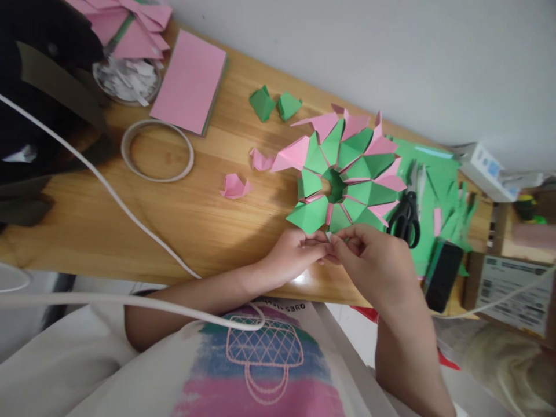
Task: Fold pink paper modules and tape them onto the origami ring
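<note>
My left hand (299, 252) and my right hand (376, 255) meet near the table's front edge, fingers closed in a pinch. A small white strip (329, 236) shows between my fingertips, at the thumb and forefinger of the right hand. What the left fingers grip is mostly hidden. Right behind my hands lies a ring-shaped folded-paper model (359, 149), with green pieces inside and pink points outside. Its near edge is partly covered by my right hand, and I cannot tell whether my fingers touch it.
Two green folded pieces (262, 103) and two pink ones (234, 186) lie loose. Leftward are a pale tape-like ring (190, 156), pink paper (190, 81) and a bowl of white scraps (127, 80). Black scissors (407, 217), green sheets and a phone (443, 275) lie right. A white cable (121, 200) crosses the left.
</note>
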`<state>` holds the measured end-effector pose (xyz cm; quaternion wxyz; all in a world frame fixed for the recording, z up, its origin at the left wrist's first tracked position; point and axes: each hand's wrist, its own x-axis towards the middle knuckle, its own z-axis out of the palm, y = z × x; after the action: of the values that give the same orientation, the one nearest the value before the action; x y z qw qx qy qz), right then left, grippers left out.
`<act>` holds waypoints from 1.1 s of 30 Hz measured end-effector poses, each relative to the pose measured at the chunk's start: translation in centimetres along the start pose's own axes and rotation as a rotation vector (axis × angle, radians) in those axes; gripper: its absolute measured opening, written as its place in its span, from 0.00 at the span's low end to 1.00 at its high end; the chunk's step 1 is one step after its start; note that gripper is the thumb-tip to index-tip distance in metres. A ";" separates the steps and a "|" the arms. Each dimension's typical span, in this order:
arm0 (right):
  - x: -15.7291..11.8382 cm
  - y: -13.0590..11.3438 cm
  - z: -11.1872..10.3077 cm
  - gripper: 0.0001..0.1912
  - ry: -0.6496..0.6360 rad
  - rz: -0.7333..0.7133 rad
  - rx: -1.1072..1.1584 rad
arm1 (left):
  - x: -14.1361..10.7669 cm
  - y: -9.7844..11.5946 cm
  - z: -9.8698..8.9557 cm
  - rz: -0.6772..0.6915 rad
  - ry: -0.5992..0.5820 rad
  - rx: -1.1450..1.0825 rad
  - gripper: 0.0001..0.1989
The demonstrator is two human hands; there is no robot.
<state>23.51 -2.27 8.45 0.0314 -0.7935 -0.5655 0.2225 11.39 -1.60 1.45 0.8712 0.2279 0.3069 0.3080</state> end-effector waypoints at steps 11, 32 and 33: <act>-0.3 -0.8 -0.1 0.06 0.033 0.004 -0.217 | 0.2 -0.5 0.4 -0.010 0.126 -0.047 0.11; -4.9 1.5 5.0 0.17 -0.026 0.282 1.088 | -0.6 -0.7 0.8 0.077 0.298 0.087 0.12; -4.9 1.0 5.7 0.16 0.025 0.308 1.188 | -0.6 -0.7 0.8 0.048 0.277 0.072 0.14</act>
<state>20.87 -8.24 4.54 0.4423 -0.7156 -0.2235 0.4923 11.85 -2.72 1.88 0.8041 0.2217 0.4297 0.3460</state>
